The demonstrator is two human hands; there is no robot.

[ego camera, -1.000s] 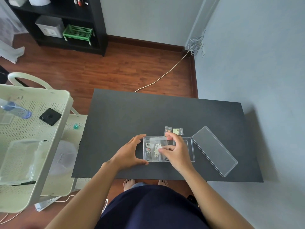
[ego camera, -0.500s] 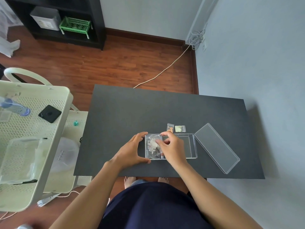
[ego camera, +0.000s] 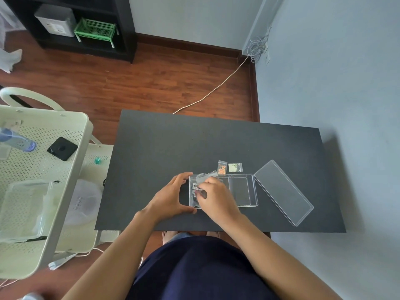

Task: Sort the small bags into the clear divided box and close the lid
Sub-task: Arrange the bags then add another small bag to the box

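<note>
While the left hand (ego camera: 171, 197) cups the left end of the clear box (ego camera: 242, 191), thumb at the near corner and fingers curled over the far corner, the right hand (ego camera: 213, 194) reaches into the box's left part with its fingers bunched on a small clear bag (ego camera: 205, 177). That bag's crumpled top sticks up past the far wall of the box, and more bags with printed labels lie under the fingers in the same left compartment; how many cannot be told. The right compartment of the box looks bare. Two more small bags lie on the black table (ego camera: 173, 148) just beyond the box's far wall: an orange-filled bag (ego camera: 222, 167) and, beside it to the right, a pale green bag (ego camera: 235, 167). The lid (ego camera: 283, 192) lies flat and off the box, slanted, its near-left corner close to the box's right end. A cream cart (ego camera: 71, 169) stands at the left of the table.
</note>
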